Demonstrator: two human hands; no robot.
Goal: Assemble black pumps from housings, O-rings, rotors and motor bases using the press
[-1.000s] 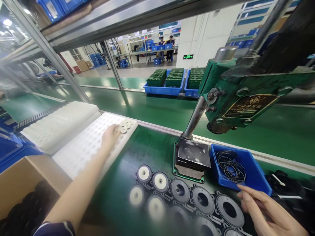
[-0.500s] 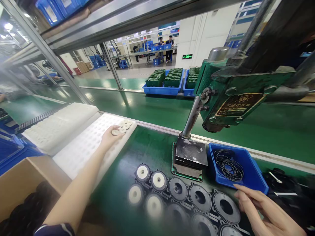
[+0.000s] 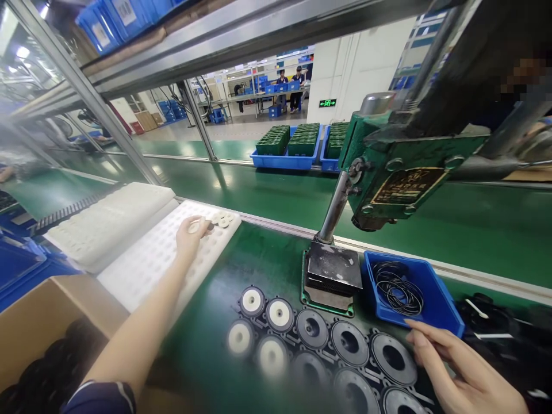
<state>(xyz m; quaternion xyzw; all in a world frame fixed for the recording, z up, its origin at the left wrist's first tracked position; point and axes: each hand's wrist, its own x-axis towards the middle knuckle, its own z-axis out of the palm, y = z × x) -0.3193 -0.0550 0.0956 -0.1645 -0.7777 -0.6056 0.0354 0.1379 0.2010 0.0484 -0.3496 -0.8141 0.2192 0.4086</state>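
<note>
My left hand (image 3: 190,233) reaches over the white foam tray (image 3: 144,253), its fingers closed round a white disc with a hole-like centre. Several more white discs (image 3: 223,218) lie at the tray's far right corner, just beyond my fingertips. At the lower right is my right hand (image 3: 461,362), fingers stretched out and holding nothing I can see. It hovers beside the round black housings (image 3: 393,359), which stand in rows on the green bench (image 3: 202,339). White discs (image 3: 279,314) sit in several housings on the left; those to the right show dark centres.
A green hand press (image 3: 388,167) rises at the right above its metal block (image 3: 334,267). Beside it stands a blue bin (image 3: 446,299) of black rings. A cardboard box (image 3: 86,299) with dark parts is at the left, and blue trays (image 3: 282,160) sit across the conveyor.
My left hand has drawn back slightly left from the corner discs, with a disc in its fingers. My right hand has barely shifted; the view has moved a little.
</note>
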